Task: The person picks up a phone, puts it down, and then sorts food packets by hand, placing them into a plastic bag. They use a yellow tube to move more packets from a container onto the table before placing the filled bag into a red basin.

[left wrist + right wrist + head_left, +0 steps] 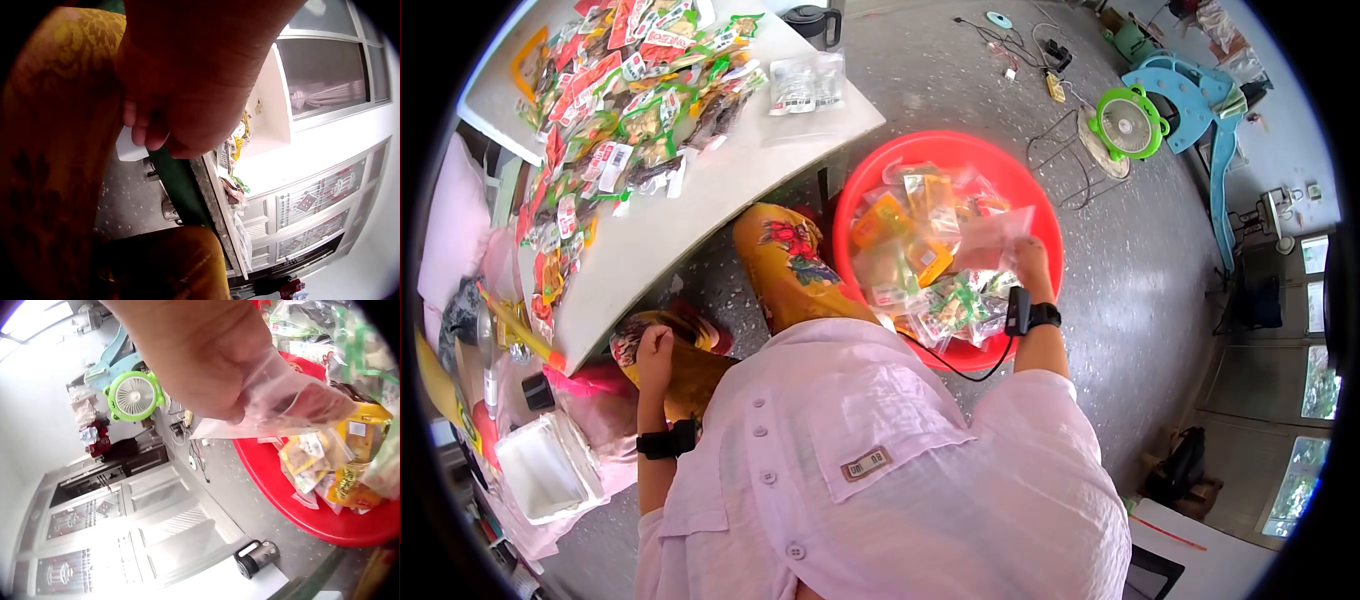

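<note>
My right hand (1032, 262) is over the right side of a red basin (1052, 215), pinching a clear plastic bag (284, 403). In the right wrist view the bag spreads out from the fingers above the basin's contents. Several packets lie in the basin, among them orange-yellow packets (882, 220) and green-and-clear packets (960, 300). My left hand (656, 352) rests by the patterned yellow trousers (775, 265), fingers loosely curled and holding nothing. The left wrist view shows this hand (181, 94) from close up, in shadow.
A white table (800, 150) on the left bears a heap of colourful snack packets (630, 110), a clear bag of white packets (807, 84) and a dark kettle (812, 25). A green fan (1128, 122) and cables stand beyond the basin. A white foam box (545, 468) sits at lower left.
</note>
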A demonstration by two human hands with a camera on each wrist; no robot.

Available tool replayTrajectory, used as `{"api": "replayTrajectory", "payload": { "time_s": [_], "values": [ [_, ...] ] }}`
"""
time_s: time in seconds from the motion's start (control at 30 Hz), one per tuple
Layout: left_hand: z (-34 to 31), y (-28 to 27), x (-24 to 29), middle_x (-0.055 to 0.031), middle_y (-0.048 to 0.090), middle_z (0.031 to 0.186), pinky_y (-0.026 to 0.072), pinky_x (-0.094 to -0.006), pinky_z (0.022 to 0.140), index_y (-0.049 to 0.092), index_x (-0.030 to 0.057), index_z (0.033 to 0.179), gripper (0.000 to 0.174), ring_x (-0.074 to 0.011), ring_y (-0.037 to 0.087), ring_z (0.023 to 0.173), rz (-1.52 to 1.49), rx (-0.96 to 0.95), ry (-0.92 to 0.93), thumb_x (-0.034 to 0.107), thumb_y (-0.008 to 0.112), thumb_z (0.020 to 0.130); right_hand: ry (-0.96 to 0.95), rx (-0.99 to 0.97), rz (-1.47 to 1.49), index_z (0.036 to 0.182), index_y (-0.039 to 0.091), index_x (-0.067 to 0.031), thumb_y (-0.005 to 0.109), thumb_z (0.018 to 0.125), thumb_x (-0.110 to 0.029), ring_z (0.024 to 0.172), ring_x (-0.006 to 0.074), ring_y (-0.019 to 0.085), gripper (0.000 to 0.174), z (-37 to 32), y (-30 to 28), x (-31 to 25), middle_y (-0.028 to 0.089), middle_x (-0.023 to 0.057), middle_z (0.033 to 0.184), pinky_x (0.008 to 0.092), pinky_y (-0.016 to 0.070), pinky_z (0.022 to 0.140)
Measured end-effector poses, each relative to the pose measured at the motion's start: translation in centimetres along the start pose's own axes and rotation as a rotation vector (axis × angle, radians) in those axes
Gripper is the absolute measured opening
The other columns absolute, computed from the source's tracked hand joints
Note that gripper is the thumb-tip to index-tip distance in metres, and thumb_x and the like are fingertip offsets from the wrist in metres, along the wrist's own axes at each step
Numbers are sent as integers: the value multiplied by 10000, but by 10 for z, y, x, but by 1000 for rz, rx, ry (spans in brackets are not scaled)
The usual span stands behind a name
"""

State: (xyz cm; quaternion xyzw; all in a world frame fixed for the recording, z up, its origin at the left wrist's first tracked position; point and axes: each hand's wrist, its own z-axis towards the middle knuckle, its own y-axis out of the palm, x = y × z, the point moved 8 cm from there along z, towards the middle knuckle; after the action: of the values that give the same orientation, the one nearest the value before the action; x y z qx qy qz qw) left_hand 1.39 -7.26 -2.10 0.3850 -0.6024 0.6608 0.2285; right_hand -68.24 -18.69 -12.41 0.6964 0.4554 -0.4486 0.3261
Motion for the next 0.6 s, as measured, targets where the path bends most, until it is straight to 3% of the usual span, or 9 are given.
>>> {"api": "replayTrajectory", "payload": {
  "time_s": [0.07, 0.13, 0.3, 0.4, 0.43, 0.53, 0.57, 0.6],
  "values": [
    [-1, 1, 7, -57, 526, 765, 384, -230, 678, 515, -2, 827, 114, -128, 483, 720, 13, -3, -10, 96, 488, 775, -307, 62, -154, 705, 547, -77, 527, 723, -195, 571, 228, 531, 121, 10, -36, -25, 565, 78, 689, 349, 439, 500],
    [-2, 2, 8, -55, 527, 765, 384, -231, 681, 515, -1, 830, 115, -127, 483, 723, 10, -4, -10, 97, 491, 775, -407, 160, -527, 683, 563, -93, 541, 703, -249, 588, 233, 547, 158, 16, -65, -31, 579, 82, 689, 353, 445, 509],
    [-3, -4, 2, -41, 526, 762, 378, -223, 683, 516, 3, 820, 109, -116, 478, 730, -19, 48, -3, 101, 497, 776, -35, 490, -1989, 619, 625, -171, 546, 625, -352, 679, 157, 604, 198, 11, -136, 2, 612, 32, 684, 283, 455, 513],
    [0, -10, -6, -34, 528, 762, 381, -217, 678, 516, 1, 809, 100, -108, 482, 732, -74, 54, -52, 94, 499, 777, -65, 374, -1817, 564, 581, -134, 540, 646, -264, 595, 164, 585, 159, 10, -129, 29, 575, 27, 591, 289, 446, 473],
    [3, -12, -23, -34, 528, 762, 389, -217, 668, 517, 0, 806, 95, -107, 487, 724, -108, 54, -70, 89, 499, 776, -23, 468, -1303, 563, 548, -113, 516, 650, -204, 560, 162, 553, 129, 8, -138, 32, 541, 29, 576, 288, 426, 448],
    [1, -24, -27, -37, 527, 754, 414, -217, 615, 519, 1, 801, 79, -105, 500, 678, -345, 128, -165, 72, 500, 772, 101, 525, 251, 559, 447, -53, 444, 662, -22, 455, 155, 457, 108, -19, -60, 26, 440, 35, 530, 283, 364, 373],
    [-2, -31, -22, -39, 526, 750, 422, -218, 593, 519, 1, 799, 73, -105, 504, 659, -445, 184, -204, 66, 501, 771, -23, 234, 91, 647, 499, -50, 514, 606, -41, 572, 199, 530, 45, 25, -69, 46, 521, 52, 595, 323, 393, 442],
    [-1, -39, -11, -39, 519, 744, 430, -214, 534, 519, 6, 799, 60, -99, 503, 608, -487, 194, -116, 53, 498, 769, -55, 176, 48, 654, 498, -63, 509, 647, -69, 567, 177, 520, 14, 22, -36, 29, 513, 44, 600, 298, 394, 454]
  ]
}}
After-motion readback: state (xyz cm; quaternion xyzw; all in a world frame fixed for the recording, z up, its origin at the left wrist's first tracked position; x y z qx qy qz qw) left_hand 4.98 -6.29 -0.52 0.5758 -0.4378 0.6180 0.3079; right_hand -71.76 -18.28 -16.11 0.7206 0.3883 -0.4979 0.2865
